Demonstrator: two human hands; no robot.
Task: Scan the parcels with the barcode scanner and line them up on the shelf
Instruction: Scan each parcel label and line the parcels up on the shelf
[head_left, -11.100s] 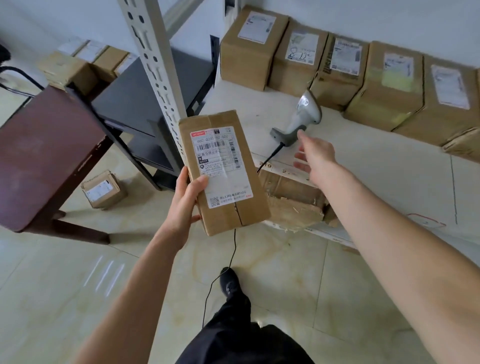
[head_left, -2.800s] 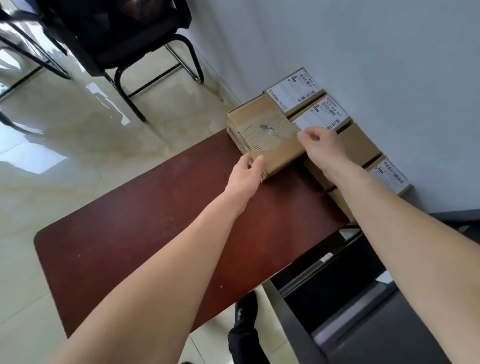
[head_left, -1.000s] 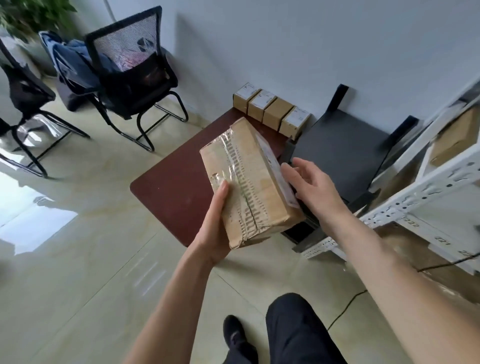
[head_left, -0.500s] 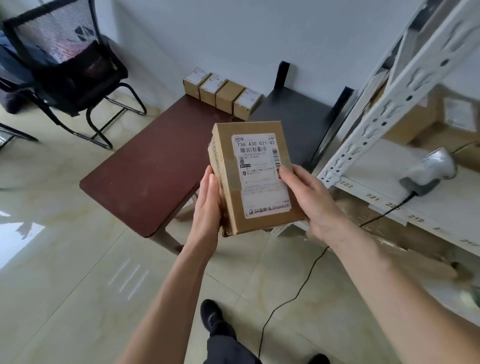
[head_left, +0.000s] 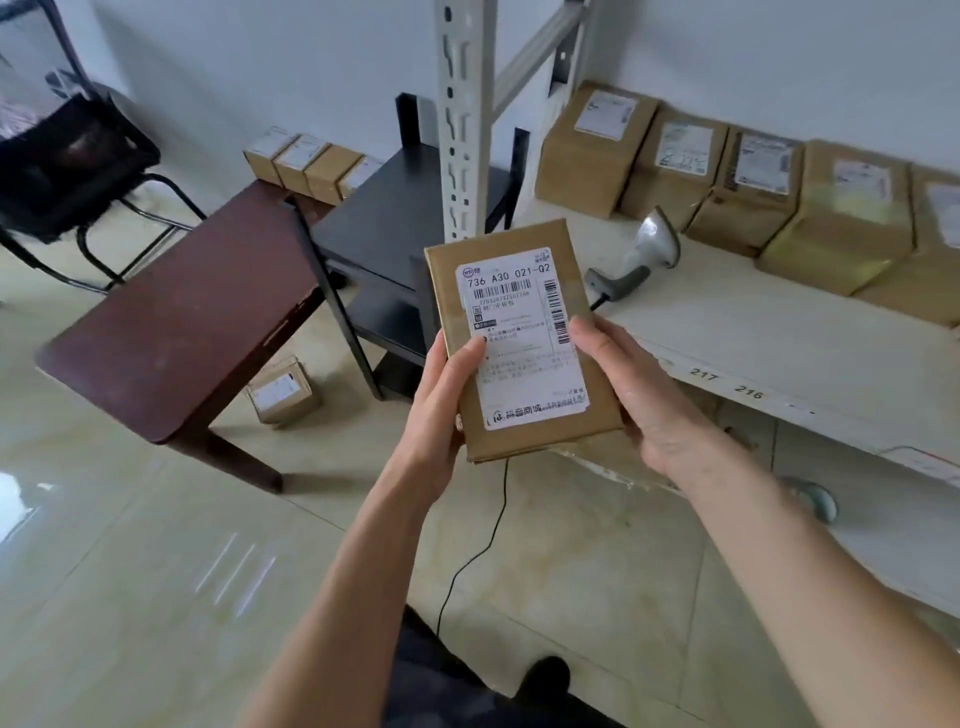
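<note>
Fingers of both hands curl round a flat cardboard parcel (head_left: 519, 343), held up in front of the person with its white shipping label (head_left: 524, 338) facing the camera. On the left hand (head_left: 441, 415) the thumb lies across the label's left edge while the other fingers wrap behind the box; on the right hand (head_left: 639, 395) the thumb presses the label's right edge beside a small upright barcode, and the palm cups the parcel's lower right corner.

Beyond the parcel runs the white shelf (head_left: 779, 332), its front edge carrying number tags — 217 and 216 can be read. On it lies the grey barcode scanner (head_left: 641, 257), resting on its side, its black cable (head_left: 483, 540) dropping to the tiled floor. Behind the scanner a row of shelved parcels (head_left: 737, 176) stands against the wall, labels upward, each touching the next.

To the left stands a dark red table (head_left: 182, 327) with four small boxes (head_left: 311, 163) lined up at its far end — a further small box (head_left: 283, 395) sits on the floor beneath it. Between table and shelf is a black stand (head_left: 395, 218), and a black chair (head_left: 62, 156) sits at far left.
</note>
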